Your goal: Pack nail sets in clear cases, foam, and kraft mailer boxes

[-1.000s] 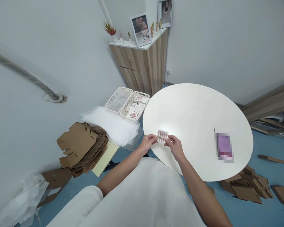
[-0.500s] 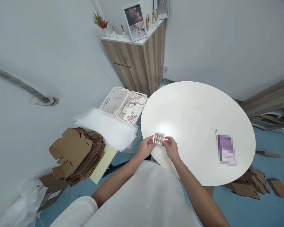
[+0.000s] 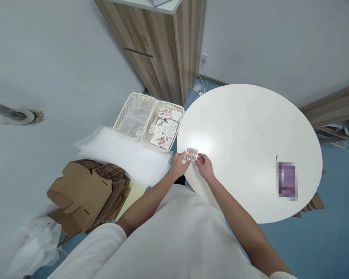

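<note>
A small set of press-on nails [image 3: 191, 154], two rows of shiny pink and bluish nails on a pale backing, is held over the near left edge of the round white table [image 3: 250, 128]. My left hand [image 3: 178, 164] pinches its left side, thumb toward the lower edge. At its lower right corner my right hand [image 3: 205, 166] has its fingers closed on the edge. Left of the table, a white basket [image 3: 142, 142] holds several nail cards [image 3: 165, 130], some showing nails and others printed backs.
Beside that basket stands another white basket [image 3: 116, 123] with clear plastic bags [image 3: 136, 116]. White foam sheets [image 3: 122, 153] and a stack of folded cardboard boxes [image 3: 84, 190] lie at the left. A blurred purple item [image 3: 287, 180] rests on the table's right. A wooden cabinet [image 3: 163, 50] stands behind.
My view has tipped further down, so the cabinet top has mostly left the picture. Both hands still hold the nail set, which is now tilted a little differently.
</note>
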### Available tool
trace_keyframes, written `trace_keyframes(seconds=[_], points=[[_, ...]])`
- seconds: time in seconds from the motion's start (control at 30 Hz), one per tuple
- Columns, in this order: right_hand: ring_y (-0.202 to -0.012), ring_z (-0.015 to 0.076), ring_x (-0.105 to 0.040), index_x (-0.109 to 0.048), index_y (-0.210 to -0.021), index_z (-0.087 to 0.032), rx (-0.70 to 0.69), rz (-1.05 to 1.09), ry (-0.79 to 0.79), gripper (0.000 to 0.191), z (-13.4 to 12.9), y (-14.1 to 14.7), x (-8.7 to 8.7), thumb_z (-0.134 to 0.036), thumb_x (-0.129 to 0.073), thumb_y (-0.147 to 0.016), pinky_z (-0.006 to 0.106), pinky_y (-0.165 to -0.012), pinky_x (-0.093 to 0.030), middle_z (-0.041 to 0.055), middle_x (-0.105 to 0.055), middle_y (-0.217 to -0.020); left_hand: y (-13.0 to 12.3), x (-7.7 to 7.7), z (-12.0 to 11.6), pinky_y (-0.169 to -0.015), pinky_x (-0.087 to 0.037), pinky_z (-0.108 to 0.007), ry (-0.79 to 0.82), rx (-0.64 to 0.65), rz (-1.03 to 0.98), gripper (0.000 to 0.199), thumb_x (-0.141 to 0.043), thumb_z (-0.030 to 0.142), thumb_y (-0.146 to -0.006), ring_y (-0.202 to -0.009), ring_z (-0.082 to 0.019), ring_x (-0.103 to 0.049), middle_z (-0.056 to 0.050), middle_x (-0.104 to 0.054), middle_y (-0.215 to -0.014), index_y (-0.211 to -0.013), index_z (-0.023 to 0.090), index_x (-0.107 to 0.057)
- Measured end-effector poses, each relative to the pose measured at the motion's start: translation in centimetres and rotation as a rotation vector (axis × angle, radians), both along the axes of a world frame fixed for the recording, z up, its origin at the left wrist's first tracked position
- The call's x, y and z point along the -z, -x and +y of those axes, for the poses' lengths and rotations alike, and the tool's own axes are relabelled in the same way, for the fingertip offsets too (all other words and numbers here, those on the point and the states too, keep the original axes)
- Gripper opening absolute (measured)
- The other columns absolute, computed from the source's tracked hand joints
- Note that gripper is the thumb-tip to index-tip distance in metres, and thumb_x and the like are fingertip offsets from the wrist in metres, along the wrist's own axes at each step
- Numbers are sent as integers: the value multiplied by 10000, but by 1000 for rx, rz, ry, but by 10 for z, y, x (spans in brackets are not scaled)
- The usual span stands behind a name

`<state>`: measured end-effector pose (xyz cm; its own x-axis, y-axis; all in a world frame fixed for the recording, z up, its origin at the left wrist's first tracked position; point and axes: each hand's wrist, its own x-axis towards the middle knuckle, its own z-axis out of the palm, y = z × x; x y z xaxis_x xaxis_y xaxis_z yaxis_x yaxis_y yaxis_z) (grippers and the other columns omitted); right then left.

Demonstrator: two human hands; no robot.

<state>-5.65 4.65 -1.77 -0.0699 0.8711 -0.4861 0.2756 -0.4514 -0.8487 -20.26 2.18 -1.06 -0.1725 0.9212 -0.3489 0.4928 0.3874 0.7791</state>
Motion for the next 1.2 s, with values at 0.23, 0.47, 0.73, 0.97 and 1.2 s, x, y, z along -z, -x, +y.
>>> trace_keyframes(seconds=[0.23, 0.47, 0.73, 0.97, 1.2], points=[[-657, 116, -524, -498, -1086, -191, 6, -64, 66, 454, 29, 23, 17, -312, -563, -654, 306, -690, -458, 38, -552, -927, 19, 16, 35, -904, -346, -331, 106, 106, 22, 567, -553, 268, -706, -1060, -237, -433, -100, -423, -1056, -1242, 157, -407], [-658, 116, -518, -493, -1104, -191, -12, -150, 63, 458, 43, 33, 31, -301, -550, -662, 315, -711, -456, 40, -557, -957, 23, 32, 48, -894, -345, -317, 137, 101, -22, 626, -553, 251, -706, -1068, -229, -427, -109, -376, -1128, -1282, 173, -323], [-661, 129, -524, -472, -1160, -186, -23, -234, 34, 503, 43, 41, 34, -304, -534, -675, 331, -728, -453, 56, -553, -982, 28, 39, 53, -924, -324, -329, 133, 155, -11, 659, -562, 233, -693, -1099, -238, -406, -107, -376, -1125, -1293, 179, -294], [-689, 146, -528, -433, -1220, -173, -49, -315, -35, 551, 38, 46, 35, -280, -526, -687, 359, -773, -443, 83, -522, -1032, 28, 39, 50, -966, -293, -344, 101, 178, -5, 676, -560, 240, -696, -1135, -249, -370, -127, -355, -1157, -1305, 145, -283], [-764, 150, -547, -353, -1288, -196, -40, -242, -47, 645, 32, 45, 36, -270, -550, -678, 354, -798, -452, 87, -484, -1110, 28, 37, 47, -976, -288, -354, 94, 160, -25, 689, -566, 250, -693, -1153, -250, -367, -123, -357, -1163, -1312, 160, -276]])
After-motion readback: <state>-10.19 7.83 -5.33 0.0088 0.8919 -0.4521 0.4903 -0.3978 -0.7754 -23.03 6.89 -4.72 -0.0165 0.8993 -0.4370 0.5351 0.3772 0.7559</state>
